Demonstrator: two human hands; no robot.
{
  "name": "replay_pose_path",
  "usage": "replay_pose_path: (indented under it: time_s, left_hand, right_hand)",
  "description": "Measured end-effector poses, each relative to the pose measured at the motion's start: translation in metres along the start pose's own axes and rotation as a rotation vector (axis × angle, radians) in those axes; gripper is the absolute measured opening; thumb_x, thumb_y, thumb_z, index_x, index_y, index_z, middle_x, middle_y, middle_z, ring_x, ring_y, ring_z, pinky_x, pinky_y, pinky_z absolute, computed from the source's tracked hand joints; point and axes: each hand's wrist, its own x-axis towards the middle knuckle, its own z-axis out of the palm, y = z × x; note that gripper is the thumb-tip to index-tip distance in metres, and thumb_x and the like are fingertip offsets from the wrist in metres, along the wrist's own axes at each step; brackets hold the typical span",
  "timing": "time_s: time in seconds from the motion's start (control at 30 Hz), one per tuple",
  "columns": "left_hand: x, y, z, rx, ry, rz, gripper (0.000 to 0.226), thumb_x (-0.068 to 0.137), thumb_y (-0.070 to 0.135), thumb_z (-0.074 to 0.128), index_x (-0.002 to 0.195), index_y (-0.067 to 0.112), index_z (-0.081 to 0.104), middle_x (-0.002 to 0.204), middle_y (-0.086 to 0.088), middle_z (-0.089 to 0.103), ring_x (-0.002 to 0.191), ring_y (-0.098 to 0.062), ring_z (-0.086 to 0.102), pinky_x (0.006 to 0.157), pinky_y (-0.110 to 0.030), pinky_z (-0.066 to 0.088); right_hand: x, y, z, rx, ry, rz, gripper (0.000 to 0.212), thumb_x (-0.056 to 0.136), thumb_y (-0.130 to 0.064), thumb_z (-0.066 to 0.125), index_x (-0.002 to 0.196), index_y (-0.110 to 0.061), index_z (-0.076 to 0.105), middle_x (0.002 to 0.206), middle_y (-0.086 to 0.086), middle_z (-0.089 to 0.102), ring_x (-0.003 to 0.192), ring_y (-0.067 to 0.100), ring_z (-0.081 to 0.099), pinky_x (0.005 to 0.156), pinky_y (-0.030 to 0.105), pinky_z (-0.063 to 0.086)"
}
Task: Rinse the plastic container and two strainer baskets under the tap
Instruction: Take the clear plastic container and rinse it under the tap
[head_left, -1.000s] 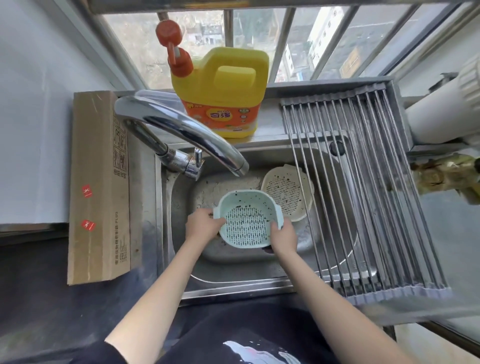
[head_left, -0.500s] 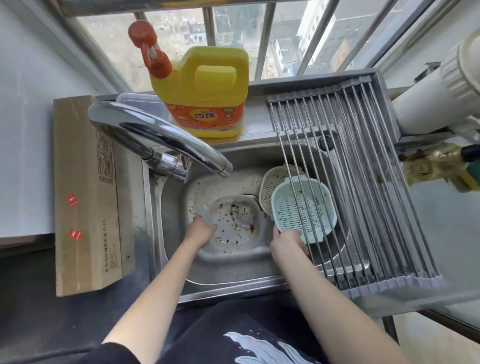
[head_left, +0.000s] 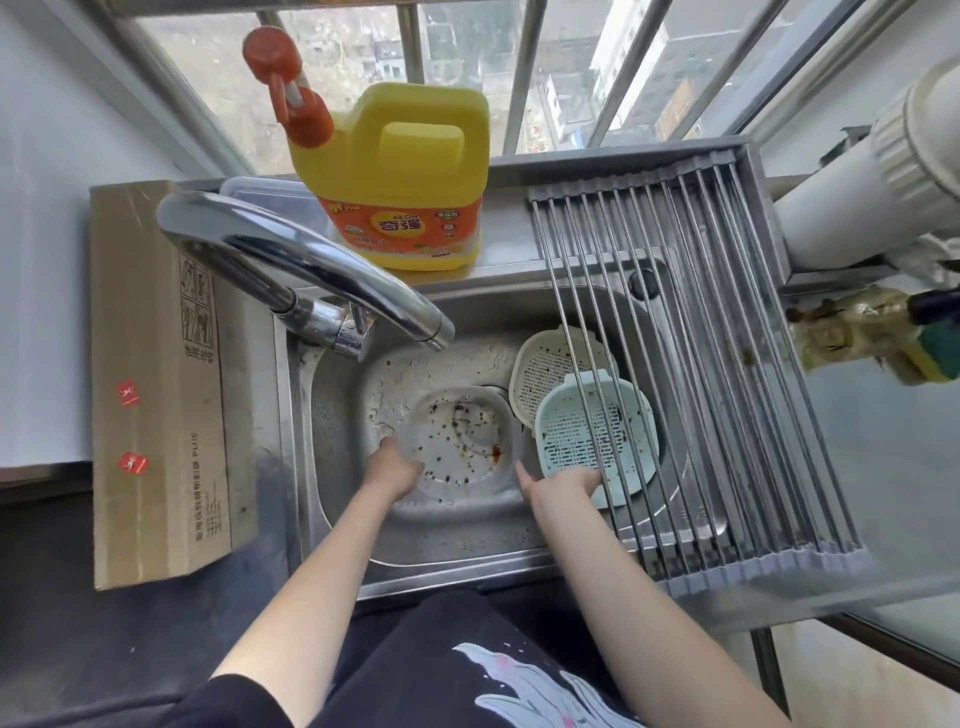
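Observation:
A clear plastic container (head_left: 460, 441), speckled with dark bits and a reddish stain, lies on the sink floor below the tap spout (head_left: 436, 338). My left hand (head_left: 392, 470) grips its near-left rim. A pale blue strainer basket (head_left: 597, 436) leans tilted at the right of the sink, overlapping a beige strainer basket (head_left: 550, 369) behind it. Both sit partly under the rack's rods. My right hand (head_left: 561, 488) rests with straight fingers on the blue strainer's near rim, thumb spread toward the container. No water is visibly running.
A roll-up metal drying rack (head_left: 691, 374) covers the sink's right half. A yellow detergent jug (head_left: 405, 176) stands on the ledge behind the tap. A cardboard box (head_left: 150, 384) lies on the counter to the left. The steel sink (head_left: 332, 457) has foam and specks.
Both hands held the blue strainer over the sink's middle. It now lies at the right against the beige strainer, and my left hand has taken the clear container's rim.

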Motion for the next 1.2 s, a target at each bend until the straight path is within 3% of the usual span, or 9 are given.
replay_pose_path:
  time_s: [0.1, 0.27, 0.43, 0.53, 0.73, 0.8, 0.93, 1.07, 1.2]
  left_hand:
    - [0.002, -0.003, 0.003, -0.022, 0.004, -0.016, 0.043, 0.082, 0.013, 0.058, 0.124, 0.007, 0.050, 0.115, -0.017, 0.063, 0.098, -0.034, 0.064, 0.080, -0.043, 0.057]
    - [-0.007, 0.005, 0.003, 0.017, 0.059, 0.008, 0.036, 0.089, 0.013, 0.057, 0.119, -0.002, 0.045, 0.114, -0.023, 0.059, 0.094, -0.039, 0.064, 0.076, -0.045, 0.057]
    - [-0.014, 0.010, -0.004, 0.073, 0.037, 0.030, 0.038, 0.095, 0.007, 0.044, 0.132, -0.003, 0.041, 0.128, -0.024, 0.052, 0.085, -0.037, 0.067, 0.030, -0.012, 0.038]
    - [-0.024, 0.013, -0.017, -0.036, 0.041, 0.061, 0.027, 0.095, 0.007, 0.041, 0.120, 0.003, 0.047, 0.124, -0.021, 0.052, 0.062, -0.027, 0.067, 0.036, -0.020, 0.049]
    - [-0.050, 0.007, -0.034, -0.079, 0.180, 0.238, 0.009, 0.091, 0.007, 0.047, 0.083, 0.009, 0.048, 0.089, -0.012, 0.056, 0.072, -0.027, 0.059, 0.068, -0.043, 0.059]
    - [-0.062, 0.007, -0.035, -0.042, 0.259, 0.332, 0.020, 0.090, 0.006, 0.053, 0.075, 0.015, 0.043, 0.074, -0.005, 0.053, 0.070, -0.025, 0.054, 0.063, -0.033, 0.052]
    - [-0.086, 0.005, -0.033, 0.035, 0.435, 0.505, 0.025, 0.091, 0.003, 0.052, 0.074, 0.014, 0.038, 0.068, -0.007, 0.052, 0.064, -0.022, 0.049, 0.054, -0.029, 0.033]
    - [-0.103, -0.004, -0.032, 0.210, 0.617, 0.597, 0.029, 0.088, -0.002, 0.052, 0.073, 0.013, 0.032, 0.119, -0.020, 0.060, 0.086, -0.037, 0.062, 0.068, -0.038, 0.047]
    - [-0.122, -0.009, -0.042, 0.495, 0.785, 0.788, 0.039, 0.058, -0.014, 0.075, 0.074, 0.010, 0.048, 0.119, -0.019, 0.063, 0.051, -0.030, 0.060, 0.034, -0.025, 0.041]
  right_hand:
    - [0.005, 0.005, 0.002, -0.022, -0.059, 0.060, 0.062, 0.102, -0.048, 0.024, 0.153, -0.017, 0.011, 0.160, 0.011, 0.013, 0.143, 0.039, 0.020, 0.109, 0.052, 0.036]
    - [0.012, 0.010, -0.004, -0.299, -0.096, 0.070, 0.051, 0.104, -0.031, 0.024, 0.152, -0.016, 0.014, 0.158, 0.018, 0.008, 0.140, 0.045, 0.021, 0.100, 0.060, 0.041]
    - [0.012, 0.011, -0.009, -0.455, -0.189, 0.155, 0.053, 0.105, -0.027, 0.025, 0.153, -0.007, 0.013, 0.154, 0.024, 0.021, 0.140, 0.041, 0.028, 0.106, 0.060, 0.034]
    - [0.010, 0.015, -0.012, -0.525, -0.246, 0.185, 0.052, 0.105, -0.023, 0.027, 0.152, -0.005, 0.015, 0.154, 0.024, 0.023, 0.140, 0.040, 0.029, 0.109, 0.057, 0.031]
    - [-0.003, 0.021, -0.014, -0.669, -0.357, 0.172, 0.047, 0.105, -0.015, 0.029, 0.149, -0.001, 0.022, 0.151, 0.025, 0.029, 0.137, 0.040, 0.035, 0.108, 0.053, 0.036]
    - [-0.007, 0.020, -0.015, -0.720, -0.427, 0.148, 0.040, 0.104, -0.010, 0.029, 0.141, 0.004, 0.033, 0.145, 0.026, 0.037, 0.127, 0.039, 0.046, 0.098, 0.046, 0.048]
    - [-0.017, 0.016, -0.013, -0.915, -0.534, 0.079, 0.035, 0.100, -0.002, 0.032, 0.132, 0.009, 0.044, 0.109, 0.025, 0.051, 0.076, 0.027, 0.058, 0.044, 0.024, 0.056]
    - [-0.031, 0.016, -0.017, -1.028, -0.561, 0.060, 0.037, 0.102, -0.006, 0.031, 0.134, 0.010, 0.039, 0.110, 0.027, 0.051, 0.070, 0.027, 0.056, 0.033, 0.020, 0.047]
    - [-0.039, 0.018, -0.022, -1.122, -0.586, 0.030, 0.039, 0.102, -0.008, 0.032, 0.136, 0.011, 0.034, 0.122, 0.027, 0.046, 0.070, 0.027, 0.056, 0.033, 0.021, 0.047]
